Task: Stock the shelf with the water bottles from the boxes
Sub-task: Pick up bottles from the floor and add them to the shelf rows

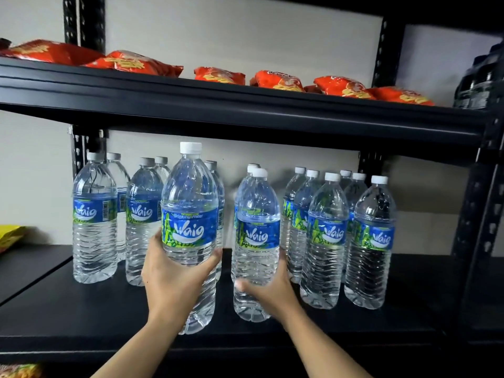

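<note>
Pale grey wall (245,36), black metal shelving (245,113) (perforated uprights (476,203)), soft indoor light

Bare hands and forearms are showing on my feed.
I am seeing the left hand (169,274) and right hand (270,291) bare, and the slim left forearm (136,347) and right forearm (324,347) are running uncovered to the frame's bottom edge.

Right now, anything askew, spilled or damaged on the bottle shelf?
Nothing stands out. The shelved bottles stand upright and capped; no spill on the shelf. The left hand grips the front bottle, the right hand the middle bottle, both upright.
</note>
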